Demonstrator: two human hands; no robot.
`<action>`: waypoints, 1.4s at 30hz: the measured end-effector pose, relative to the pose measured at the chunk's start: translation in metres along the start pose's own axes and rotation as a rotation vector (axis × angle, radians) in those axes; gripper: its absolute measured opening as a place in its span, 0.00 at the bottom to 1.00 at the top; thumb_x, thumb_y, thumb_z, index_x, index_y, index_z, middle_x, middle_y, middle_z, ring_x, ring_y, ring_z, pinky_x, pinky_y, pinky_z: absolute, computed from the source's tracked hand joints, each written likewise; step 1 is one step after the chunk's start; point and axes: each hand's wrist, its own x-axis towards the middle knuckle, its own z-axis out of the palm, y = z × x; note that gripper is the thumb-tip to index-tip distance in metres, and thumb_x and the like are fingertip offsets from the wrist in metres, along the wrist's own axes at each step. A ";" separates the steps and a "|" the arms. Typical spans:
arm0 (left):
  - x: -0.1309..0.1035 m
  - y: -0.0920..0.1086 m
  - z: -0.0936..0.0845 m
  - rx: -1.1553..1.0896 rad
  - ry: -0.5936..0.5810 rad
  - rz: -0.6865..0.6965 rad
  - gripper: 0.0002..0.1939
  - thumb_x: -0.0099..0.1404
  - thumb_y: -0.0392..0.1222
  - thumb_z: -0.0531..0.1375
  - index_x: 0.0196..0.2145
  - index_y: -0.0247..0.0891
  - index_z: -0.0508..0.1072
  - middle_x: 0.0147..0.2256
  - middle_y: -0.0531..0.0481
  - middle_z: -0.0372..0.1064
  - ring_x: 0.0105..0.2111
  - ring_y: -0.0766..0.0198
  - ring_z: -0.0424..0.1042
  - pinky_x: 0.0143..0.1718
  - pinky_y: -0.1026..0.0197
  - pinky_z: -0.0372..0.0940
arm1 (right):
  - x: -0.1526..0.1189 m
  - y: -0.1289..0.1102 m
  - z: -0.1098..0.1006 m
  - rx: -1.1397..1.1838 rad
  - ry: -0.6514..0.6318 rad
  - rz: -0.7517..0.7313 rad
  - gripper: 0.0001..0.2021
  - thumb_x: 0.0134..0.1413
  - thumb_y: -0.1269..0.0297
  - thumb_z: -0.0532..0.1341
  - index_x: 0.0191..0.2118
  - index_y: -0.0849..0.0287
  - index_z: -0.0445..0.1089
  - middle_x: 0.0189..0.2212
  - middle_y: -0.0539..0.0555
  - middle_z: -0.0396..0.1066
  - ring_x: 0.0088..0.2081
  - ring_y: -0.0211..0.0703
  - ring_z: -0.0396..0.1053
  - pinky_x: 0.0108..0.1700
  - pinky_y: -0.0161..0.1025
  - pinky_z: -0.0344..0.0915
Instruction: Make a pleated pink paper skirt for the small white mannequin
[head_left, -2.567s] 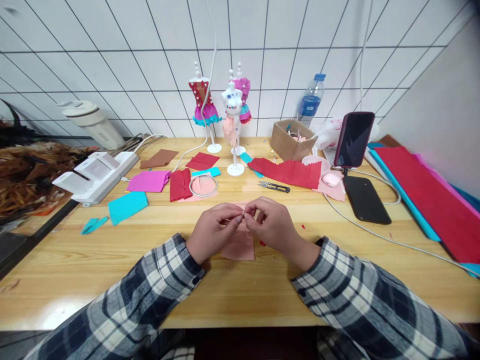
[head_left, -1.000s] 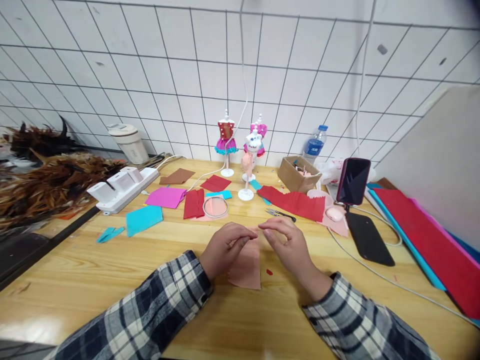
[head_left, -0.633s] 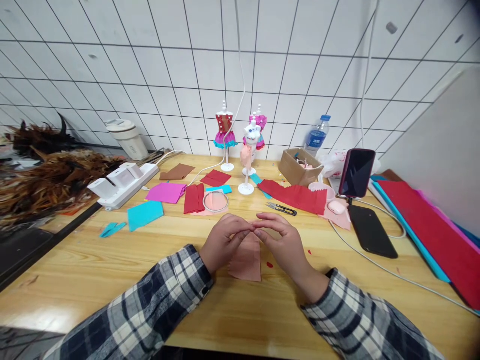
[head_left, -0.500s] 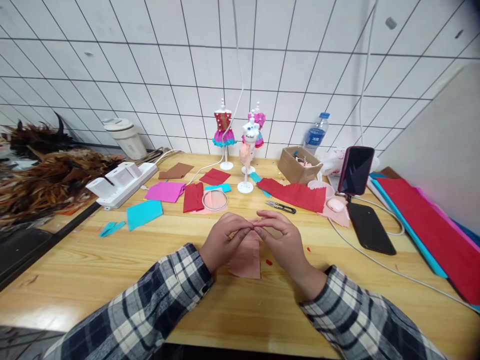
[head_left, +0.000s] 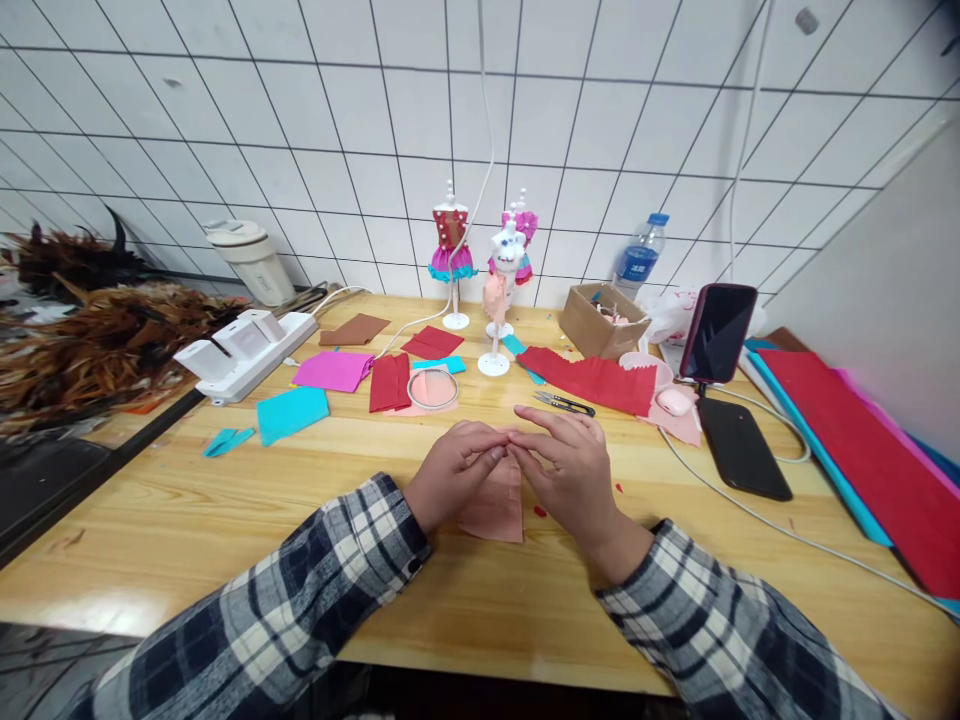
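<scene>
A piece of pink cloth (head_left: 495,503) hangs or lies below my fingertips at the middle of the table. My left hand (head_left: 456,474) pinches the top edge of this cloth between thumb and fingers. Close against it, my right hand (head_left: 568,474) also pinches the cloth edge with thumb and index finger, its other fingers partly raised. The fingertips hide what lies between them. Beyond the hands are a round hoop (head_left: 433,389) over pale pink cloth and small black thread snips (head_left: 564,404).
Small dress forms (head_left: 493,364) stand behind the hands. To the left are cyan cloth (head_left: 292,415), magenta cloth (head_left: 333,371) and a power strip (head_left: 247,362). On the right are red cloth (head_left: 589,380), a cardboard box (head_left: 600,325), a phone (head_left: 720,335) and a black power bank (head_left: 742,448).
The view has tilted slightly, so the table sits a little higher in it. The fingers of my right hand have spread slightly; both hands remain at the pink cloth's top edge.
</scene>
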 end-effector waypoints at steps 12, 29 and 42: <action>0.004 0.007 -0.012 -0.148 -0.027 -0.132 0.20 0.68 0.49 0.59 0.55 0.41 0.74 0.36 0.47 0.75 0.37 0.60 0.73 0.44 0.56 0.68 | 0.005 0.008 -0.007 0.814 0.042 0.410 0.07 0.59 0.57 0.64 0.34 0.50 0.78 0.53 0.51 0.75 0.56 0.50 0.71 0.61 0.51 0.63; 0.073 -0.045 -0.002 0.489 -0.383 -0.196 0.09 0.60 0.48 0.64 0.35 0.42 0.79 0.40 0.46 0.75 0.44 0.52 0.71 0.45 0.53 0.62 | 0.011 0.074 0.020 0.420 -0.186 0.288 0.13 0.52 0.62 0.69 0.45 0.47 0.79 0.51 0.54 0.76 0.54 0.50 0.72 0.60 0.53 0.64; 0.066 -0.030 0.002 0.006 -0.362 -0.440 0.15 0.60 0.51 0.61 0.35 0.37 0.78 0.25 0.52 0.73 0.23 0.67 0.66 0.24 0.65 0.59 | 0.008 0.064 0.008 0.414 -0.120 0.204 0.04 0.57 0.64 0.66 0.36 0.53 0.79 0.46 0.55 0.78 0.50 0.47 0.74 0.56 0.49 0.67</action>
